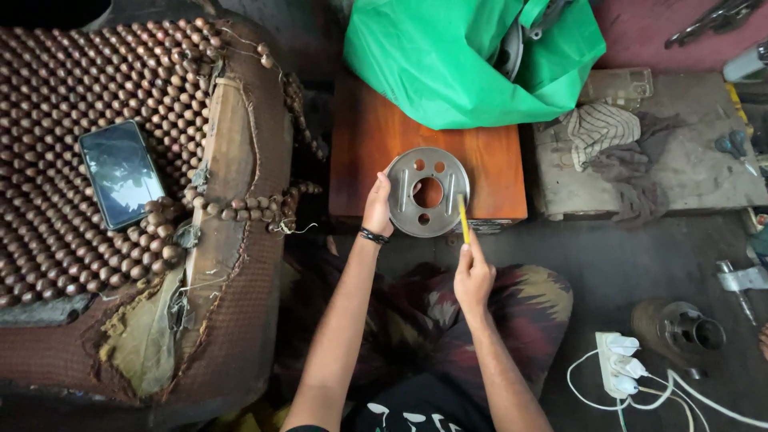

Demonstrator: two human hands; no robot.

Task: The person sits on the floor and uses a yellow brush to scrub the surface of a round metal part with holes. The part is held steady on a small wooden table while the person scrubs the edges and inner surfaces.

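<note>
Seat: a worn brown seat covered in a mat of wooden beads [104, 120] fills the left, a black smartphone [122, 174] lying on the beads.
Bag: a crumpled green plastic bag [448, 64] sits at the back of the low reddish-brown wooden stool [368, 144].
Disc: a round grey metal plate with holes [428, 192] rests at the stool's front edge, between both hands.
Left hand: the left hand [378, 206] grips the disc's left rim, thumb and fingers clamped on it.
Right hand: the right hand [474, 276], just below the disc, pinches a yellow pencil [463, 220] whose tip touches the disc's right side.
</note>
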